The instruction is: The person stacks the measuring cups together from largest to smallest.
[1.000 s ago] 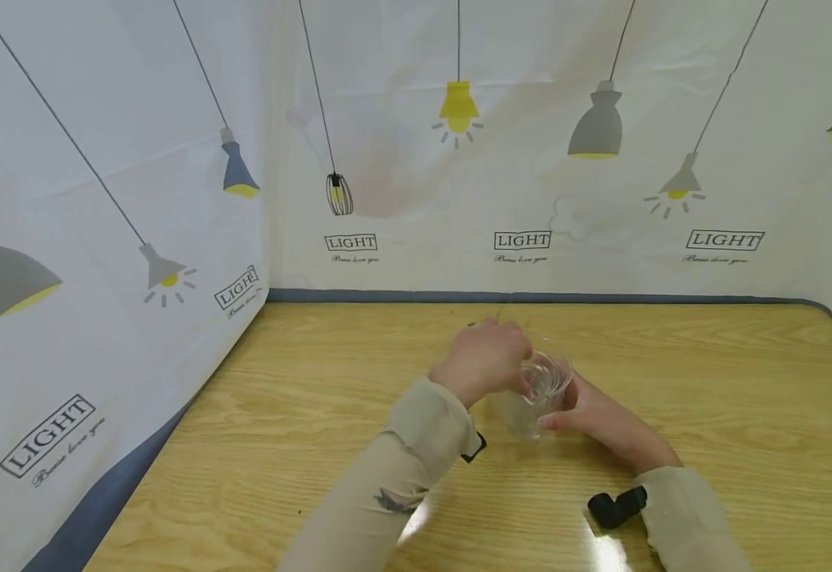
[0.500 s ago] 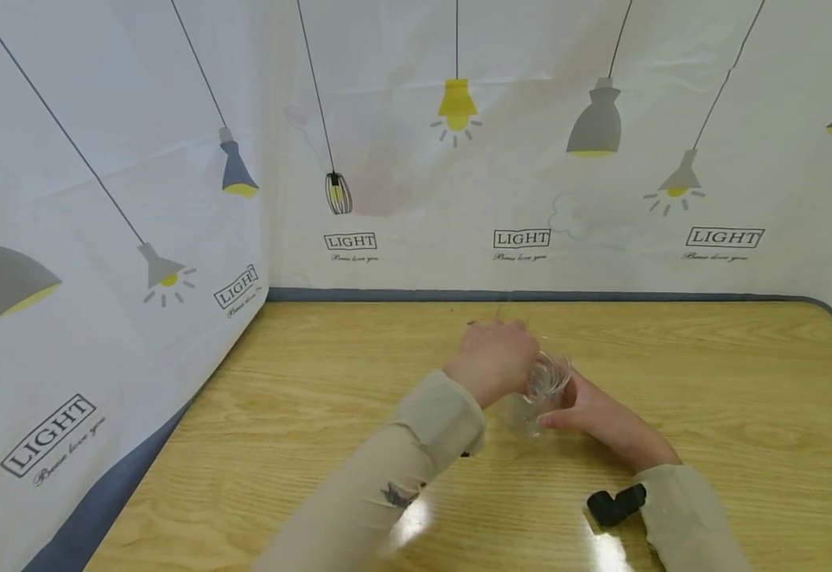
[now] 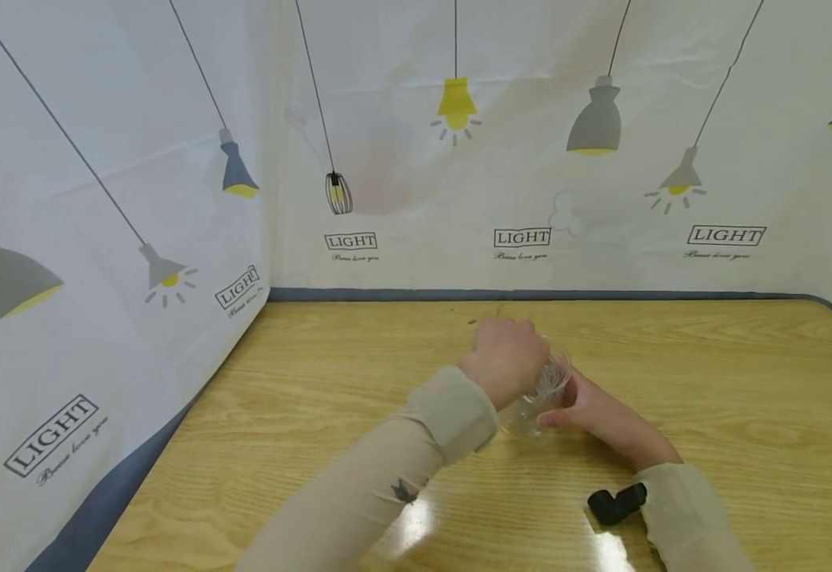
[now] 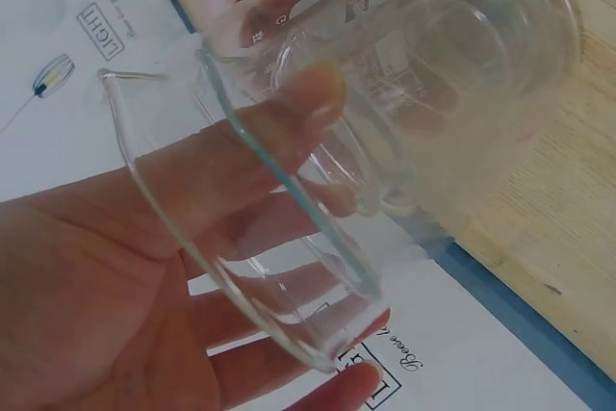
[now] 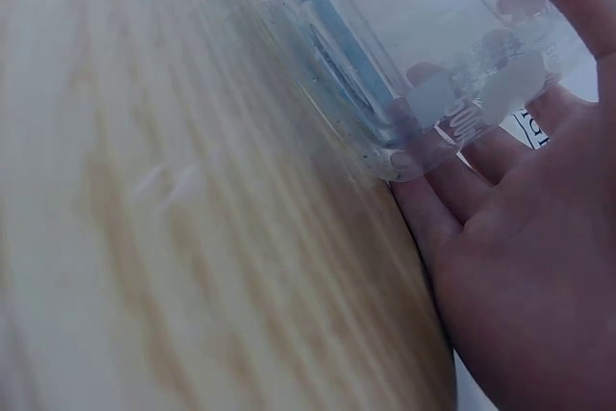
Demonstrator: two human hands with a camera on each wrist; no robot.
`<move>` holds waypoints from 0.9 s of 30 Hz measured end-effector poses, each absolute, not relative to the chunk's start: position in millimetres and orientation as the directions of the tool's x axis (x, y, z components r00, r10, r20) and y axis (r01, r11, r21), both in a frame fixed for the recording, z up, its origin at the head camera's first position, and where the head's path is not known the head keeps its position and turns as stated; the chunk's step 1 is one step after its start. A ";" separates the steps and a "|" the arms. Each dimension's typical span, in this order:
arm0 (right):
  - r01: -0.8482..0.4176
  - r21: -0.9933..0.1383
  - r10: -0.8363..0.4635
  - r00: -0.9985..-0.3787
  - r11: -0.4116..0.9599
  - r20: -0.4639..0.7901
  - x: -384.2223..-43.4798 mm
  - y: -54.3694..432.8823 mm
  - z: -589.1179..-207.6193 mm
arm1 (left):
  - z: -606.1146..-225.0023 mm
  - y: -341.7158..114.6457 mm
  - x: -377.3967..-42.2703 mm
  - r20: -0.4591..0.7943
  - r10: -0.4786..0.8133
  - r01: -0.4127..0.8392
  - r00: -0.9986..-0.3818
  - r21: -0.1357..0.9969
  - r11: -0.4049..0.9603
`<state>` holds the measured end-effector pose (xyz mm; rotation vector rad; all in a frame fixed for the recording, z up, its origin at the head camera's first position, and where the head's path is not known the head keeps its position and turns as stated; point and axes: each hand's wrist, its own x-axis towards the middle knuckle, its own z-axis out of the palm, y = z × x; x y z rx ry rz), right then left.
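Observation:
A large clear glass beaker (image 3: 524, 419) stands on the table, its printed white marks visible in the right wrist view. My right hand (image 3: 590, 415) grips its right side, thumb in front and the other fingers round the glass (image 5: 409, 7). My left hand (image 3: 505, 361) is at the beaker's top, with its fingers round a smaller clear glass vessel (image 4: 260, 271). That vessel's rim faces the left wrist camera, and its far end points toward the large beaker's inside (image 4: 500, 36). Overlapping transparent rims (image 3: 555, 377) make it hard to tell how deep it sits.
The wood-grain table (image 3: 315, 413) runs back to a white curtain (image 3: 416, 175) printed with lamps, with a dark blue lower edge. Another curtain side (image 3: 122, 183) closes off the left. A black wrist camera (image 3: 616, 505) sits by the right sleeve.
My left hand and forearm have shifted to the right, and the wrist has turned over the large beaker. The right hand stays in place on the beaker.

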<state>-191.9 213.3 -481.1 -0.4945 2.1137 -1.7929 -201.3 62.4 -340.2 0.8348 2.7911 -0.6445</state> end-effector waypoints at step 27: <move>-0.071 -0.984 -0.480 -0.877 0.164 -0.017 -191.4 212.6 -479.9 | -341.4 61.2 -200.6 -0.271 0.507 0.575 -0.818 -0.380 0.724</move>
